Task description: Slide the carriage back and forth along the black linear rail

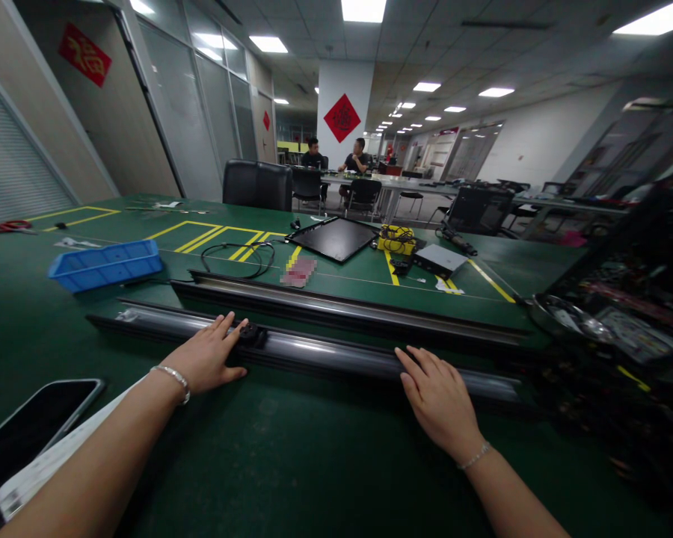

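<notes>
Two long dark metal rails lie side by side across the green table (292, 448). My left hand (207, 359) rests flat on the near rail (325, 351), fingers stretched out, its fingertips touching a small black fitting (250, 332) on the rail. My right hand (440, 392) lies flat on the same rail further right, fingers spread, holding nothing. The far rail (348, 306) runs parallel just behind.
A blue plastic tray (106, 263) sits at the left, a phone (28, 430) near my left arm. A black cable loop (238, 258), black panel (333, 237), yellow item (395, 239) and grey box (440, 259) lie beyond. Cluttered parts fill the right. Two people sit far back.
</notes>
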Tool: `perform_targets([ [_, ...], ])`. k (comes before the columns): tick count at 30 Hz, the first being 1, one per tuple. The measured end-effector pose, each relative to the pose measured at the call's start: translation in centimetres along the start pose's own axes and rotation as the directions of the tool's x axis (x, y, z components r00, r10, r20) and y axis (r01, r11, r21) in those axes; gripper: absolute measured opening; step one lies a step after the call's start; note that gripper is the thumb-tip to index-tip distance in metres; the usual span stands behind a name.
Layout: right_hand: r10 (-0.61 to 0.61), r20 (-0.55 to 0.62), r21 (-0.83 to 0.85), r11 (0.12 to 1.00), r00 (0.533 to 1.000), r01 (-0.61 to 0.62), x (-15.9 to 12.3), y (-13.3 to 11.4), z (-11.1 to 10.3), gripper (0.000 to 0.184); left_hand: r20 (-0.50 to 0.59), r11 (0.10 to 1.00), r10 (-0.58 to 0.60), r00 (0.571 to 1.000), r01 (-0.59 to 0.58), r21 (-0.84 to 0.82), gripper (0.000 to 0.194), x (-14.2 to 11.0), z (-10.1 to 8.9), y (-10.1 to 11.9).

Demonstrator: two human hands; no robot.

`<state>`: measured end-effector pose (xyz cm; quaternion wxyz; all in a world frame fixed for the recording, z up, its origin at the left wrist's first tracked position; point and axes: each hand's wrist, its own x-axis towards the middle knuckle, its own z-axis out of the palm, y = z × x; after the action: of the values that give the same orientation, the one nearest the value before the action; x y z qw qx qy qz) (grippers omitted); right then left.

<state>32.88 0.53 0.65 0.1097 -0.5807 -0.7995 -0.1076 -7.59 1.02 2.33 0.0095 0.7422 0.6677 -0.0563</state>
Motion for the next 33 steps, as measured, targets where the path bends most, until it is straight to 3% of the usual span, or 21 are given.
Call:
perform_targets([
  [33, 0.003, -0.010, 0.002, 1.000, 1.000, -0.003, 0.04, 0.00, 0.01, 0.045, 0.000, 1.000, -0.010, 1.000, 0.010, 0.014, 0.096, 0.00, 0.07, 0.39],
])
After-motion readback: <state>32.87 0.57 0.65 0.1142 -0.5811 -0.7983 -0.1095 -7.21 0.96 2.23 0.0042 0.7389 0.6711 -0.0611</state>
